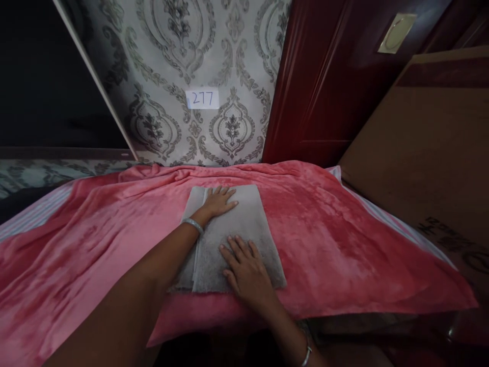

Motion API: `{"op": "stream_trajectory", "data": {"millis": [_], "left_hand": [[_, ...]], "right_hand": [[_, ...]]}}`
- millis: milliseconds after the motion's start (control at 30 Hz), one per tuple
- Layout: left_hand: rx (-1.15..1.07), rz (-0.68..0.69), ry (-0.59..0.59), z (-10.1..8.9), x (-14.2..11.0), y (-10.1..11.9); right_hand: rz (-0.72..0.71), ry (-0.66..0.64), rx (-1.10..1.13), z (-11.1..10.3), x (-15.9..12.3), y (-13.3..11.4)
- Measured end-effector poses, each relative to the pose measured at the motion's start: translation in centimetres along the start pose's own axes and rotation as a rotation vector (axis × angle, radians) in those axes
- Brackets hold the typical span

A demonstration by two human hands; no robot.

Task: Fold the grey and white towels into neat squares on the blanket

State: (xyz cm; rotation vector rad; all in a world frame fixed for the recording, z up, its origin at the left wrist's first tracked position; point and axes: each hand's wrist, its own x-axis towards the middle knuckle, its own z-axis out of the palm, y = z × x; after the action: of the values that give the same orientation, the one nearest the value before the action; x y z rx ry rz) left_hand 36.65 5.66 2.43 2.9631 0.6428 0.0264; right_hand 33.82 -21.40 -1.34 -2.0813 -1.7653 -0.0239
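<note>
A grey towel [248, 216], folded into layers, lies flat on a pink plush blanket [321, 229]. Its left side shows a narrower layer sticking out under the top fold. My left hand [218, 202] rests palm down near the towel's far edge, fingers spread. Closer to me, my right hand [246, 267] lies on the lower right part of the towel, also with fingers stretched out. Neither hand grips anything. Both wrists wear bracelets.
A patterned wall with a paper label [202, 98] reading 277 stands behind the blanket. At the upper left is a dark screen [57, 76]. A dark red door [324, 76] and a large cardboard box [428, 148] bound the right side.
</note>
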Motion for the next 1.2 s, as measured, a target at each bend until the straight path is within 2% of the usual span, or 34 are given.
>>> {"op": "stream_trajectory", "data": {"millis": [433, 533, 767, 867, 1000, 1100, 1200], "left_hand": [[0.019, 0.008, 0.033, 0.5, 0.1, -0.4], [0.027, -0.007, 0.042, 0.2, -0.3, 0.0], [-0.013, -0.072, -0.031, -1.3, -1.3, 1.4], [-0.051, -0.024, -0.060, -1.5, -3.4, 1.3], [-0.131, 0.104, -0.076, -0.9, -8.5, 0.3], [-0.254, 0.172, -0.059, -0.1, -12.2, -0.9], [-0.344, 0.160, -0.044, 0.7, -14.2, -1.9]], "right_hand": [[0.008, 0.006, 0.014, 0.0, 0.1, 0.0], [0.008, 0.022, 0.014, -0.2, 0.2, -0.1], [0.018, 0.007, 0.012, -1.2, 0.3, -0.5], [0.016, 0.013, -0.008, -1.0, 0.2, -0.5], [0.024, -0.004, 0.001, -0.7, 0.3, -0.3], [0.035, -0.058, 0.010, -1.4, 1.1, -0.5], [0.006, -0.076, 0.020, -2.3, 2.7, -1.6]]}}
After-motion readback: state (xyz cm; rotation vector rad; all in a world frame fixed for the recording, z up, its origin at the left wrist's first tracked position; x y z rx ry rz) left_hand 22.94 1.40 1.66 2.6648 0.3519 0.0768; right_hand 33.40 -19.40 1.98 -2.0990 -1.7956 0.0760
